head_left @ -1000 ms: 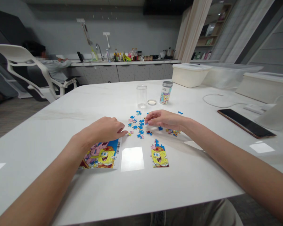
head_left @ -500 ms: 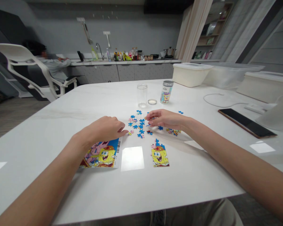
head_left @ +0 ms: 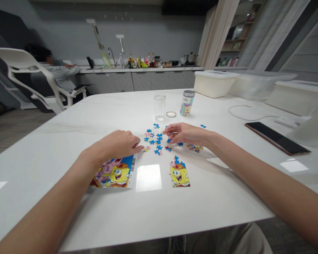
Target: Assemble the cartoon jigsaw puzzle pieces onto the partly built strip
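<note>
My left hand (head_left: 119, 143) rests above the picture sheet (head_left: 119, 173), its fingers curled in and its thumb stuck out. That thumb tip is beside a yellow and pink puzzle piece (head_left: 147, 149); I see nothing in the fingers. Over the scattered blue puzzle pieces (head_left: 158, 141) hovers my right hand (head_left: 184, 133), fingers apart and bent. A blue piece (head_left: 169, 140) shows just by its fingertips, apparently not gripped. Nearer to me lies a joined puzzle section (head_left: 180, 174) with a yellow cartoon face and a blue strip along its top.
Beyond the pieces stand a clear jar (head_left: 159, 107), a round lid (head_left: 171, 114) and a printed canister (head_left: 187, 103). On the right are a phone (head_left: 277, 137), a cable (head_left: 250, 113) and storage boxes (head_left: 214, 84). A person sits by a white chair (head_left: 46, 76) at far left.
My right hand's thumb and fingertips have shifted slightly, and the blue piece by them now shows more clearly. My left hand has stayed in place.
</note>
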The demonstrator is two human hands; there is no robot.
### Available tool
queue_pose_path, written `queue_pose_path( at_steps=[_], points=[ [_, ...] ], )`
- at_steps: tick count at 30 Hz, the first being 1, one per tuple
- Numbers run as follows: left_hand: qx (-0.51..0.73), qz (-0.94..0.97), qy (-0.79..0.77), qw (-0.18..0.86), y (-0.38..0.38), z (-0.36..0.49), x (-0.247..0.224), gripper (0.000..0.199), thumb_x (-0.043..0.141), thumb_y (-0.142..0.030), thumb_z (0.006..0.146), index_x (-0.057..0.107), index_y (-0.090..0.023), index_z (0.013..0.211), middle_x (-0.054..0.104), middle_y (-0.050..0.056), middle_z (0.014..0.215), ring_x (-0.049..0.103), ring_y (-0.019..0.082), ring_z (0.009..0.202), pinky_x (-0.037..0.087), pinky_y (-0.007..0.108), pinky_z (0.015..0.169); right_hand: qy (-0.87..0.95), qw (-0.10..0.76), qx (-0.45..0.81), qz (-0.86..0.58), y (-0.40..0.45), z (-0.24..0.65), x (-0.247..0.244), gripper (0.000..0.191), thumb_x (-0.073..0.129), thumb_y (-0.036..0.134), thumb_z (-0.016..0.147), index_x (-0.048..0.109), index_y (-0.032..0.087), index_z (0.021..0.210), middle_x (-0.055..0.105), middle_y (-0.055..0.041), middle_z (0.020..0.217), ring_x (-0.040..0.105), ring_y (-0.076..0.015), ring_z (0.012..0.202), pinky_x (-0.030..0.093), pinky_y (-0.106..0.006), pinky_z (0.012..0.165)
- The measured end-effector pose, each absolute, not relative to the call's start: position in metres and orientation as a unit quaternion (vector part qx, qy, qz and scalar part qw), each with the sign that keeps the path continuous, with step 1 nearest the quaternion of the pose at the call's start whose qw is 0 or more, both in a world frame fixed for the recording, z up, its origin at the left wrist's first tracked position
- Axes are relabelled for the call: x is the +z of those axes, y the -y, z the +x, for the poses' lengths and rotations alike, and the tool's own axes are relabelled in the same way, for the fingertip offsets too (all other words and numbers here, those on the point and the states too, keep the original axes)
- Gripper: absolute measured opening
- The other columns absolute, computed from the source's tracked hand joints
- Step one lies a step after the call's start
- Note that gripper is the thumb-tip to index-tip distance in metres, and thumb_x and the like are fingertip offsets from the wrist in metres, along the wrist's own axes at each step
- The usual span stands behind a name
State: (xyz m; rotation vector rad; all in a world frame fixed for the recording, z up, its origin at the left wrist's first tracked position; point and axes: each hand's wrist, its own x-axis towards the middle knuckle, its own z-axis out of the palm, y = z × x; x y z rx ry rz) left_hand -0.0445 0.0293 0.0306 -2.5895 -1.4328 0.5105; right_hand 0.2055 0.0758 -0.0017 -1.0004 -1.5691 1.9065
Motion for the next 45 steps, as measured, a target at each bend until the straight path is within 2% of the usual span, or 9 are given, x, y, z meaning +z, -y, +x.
queue_pose_path(
  at_steps=[4, 8, 13, 18, 32, 35, 38, 42, 45],
  points=[
    [0.176, -0.860, 0.474, 0.069, -0.0282, -0.0441, 0.0312, 0.043, 0.037, -0.043, 0.095, 0.066, -0.019, 0.075, 0.062, 0.010, 0.064, 0.056, 0.020, 0.055, 0.025, 0.031, 0.052, 0.571, 0.233, 0.698, -0.364, -0.0758, 0.2059, -0.0017, 0.037, 0.074, -0.002, 0.053, 0.065, 0.018, 0.084, 0.054, 0.0011, 0.083, 0.050, -0.0077, 0.070, 0.050, -0.018, 0.066],
    [0.170, -0.862, 0.471, 0.072, -0.0283, -0.0457, 0.0298, 0.044, 0.037, -0.043, 0.096, 0.067, -0.019, 0.075, 0.062, 0.009, 0.064, 0.056, 0.019, 0.055, 0.025, 0.031, 0.052, 0.566, 0.237, 0.702, -0.361, -0.0756, 0.2045, -0.0009, 0.035, 0.075, 0.000, 0.055, 0.065, 0.019, 0.083, 0.055, 0.0009, 0.081, 0.053, -0.0100, 0.077, 0.052, -0.022, 0.077],
    [0.162, -0.865, 0.469, 0.070, -0.0295, -0.0473, 0.0289, 0.044, 0.037, -0.043, 0.095, 0.066, -0.019, 0.075, 0.061, 0.008, 0.062, 0.054, 0.018, 0.053, 0.023, 0.030, 0.051, 0.563, 0.250, 0.692, -0.377, -0.0764, 0.2032, -0.0015, 0.025, 0.076, 0.010, 0.065, 0.065, 0.018, 0.085, 0.060, -0.0020, 0.085, 0.058, -0.0130, 0.083, 0.052, -0.026, 0.083],
    [0.162, -0.863, 0.474, 0.067, -0.0306, -0.0474, 0.0285, 0.043, 0.039, -0.043, 0.095, 0.067, -0.019, 0.074, 0.060, 0.008, 0.061, 0.052, 0.018, 0.051, 0.022, 0.030, 0.051, 0.568, 0.245, 0.694, -0.369, -0.0765, 0.2032, -0.0021, 0.024, 0.076, 0.008, 0.066, 0.066, 0.017, 0.085, 0.064, -0.0037, 0.093, 0.062, -0.0138, 0.091, 0.050, -0.028, 0.090],
    [0.150, -0.865, 0.473, 0.073, -0.0325, -0.0495, 0.0246, 0.043, 0.040, -0.044, 0.095, 0.068, -0.019, 0.073, 0.060, 0.008, 0.060, 0.051, 0.018, 0.049, 0.022, 0.030, 0.051, 0.576, 0.260, 0.675, -0.381, -0.0776, 0.2030, -0.0053, 0.018, 0.075, 0.012, 0.070, 0.064, 0.018, 0.082, 0.066, -0.0024, 0.089, 0.064, -0.0129, 0.089, 0.049, -0.029, 0.094],
    [0.150, -0.867, 0.470, 0.076, -0.0326, -0.0501, 0.0241, 0.044, 0.039, -0.044, 0.095, 0.068, -0.019, 0.073, 0.060, 0.007, 0.059, 0.052, 0.018, 0.050, 0.022, 0.030, 0.050, 0.634, 0.252, 0.627, -0.376, -0.0793, 0.2041, -0.0065, 0.017, 0.074, 0.017, 0.071, 0.063, 0.019, 0.084, 0.066, -0.0032, 0.092, 0.064, -0.0142, 0.087, 0.052, -0.030, 0.086],
    [0.149, -0.867, 0.470, 0.079, -0.0314, -0.0492, 0.0248, 0.044, 0.039, -0.044, 0.095, 0.068, -0.019, 0.073, 0.059, 0.007, 0.058, 0.052, 0.018, 0.049, 0.022, 0.030, 0.050, 0.767, 0.206, 0.493, -0.356, -0.0813, 0.2070, -0.0074, 0.014, 0.069, 0.021, 0.073, 0.065, 0.019, 0.087, 0.067, -0.0046, 0.093, 0.061, -0.0157, 0.081, 0.052, -0.032, 0.076],
    [0.153, -0.865, 0.470, 0.084, -0.0302, -0.0479, 0.0260, 0.043, 0.040, -0.043, 0.095, 0.068, -0.019, 0.073, 0.060, 0.007, 0.059, 0.052, 0.018, 0.049, 0.022, 0.030, 0.051, 0.895, 0.116, 0.314, -0.294, -0.0791, 0.2092, -0.0066, 0.018, 0.066, 0.020, 0.075, 0.071, 0.021, 0.093, 0.065, -0.0062, 0.099, 0.058, -0.0172, 0.084, 0.049, -0.033, 0.077],
    [0.152, -0.866, 0.469, 0.084, -0.0302, -0.0481, 0.0261, 0.043, 0.039, -0.044, 0.095, 0.068, -0.019, 0.073, 0.061, 0.007, 0.060, 0.053, 0.019, 0.050, 0.022, 0.030, 0.051, 0.909, 0.105, 0.279, -0.292, -0.0755, 0.2074, -0.0056, 0.018, 0.065, 0.020, 0.078, 0.071, 0.021, 0.094, 0.064, -0.0072, 0.099, 0.058, -0.0174, 0.083, 0.049, -0.033, 0.076]
  ],
)
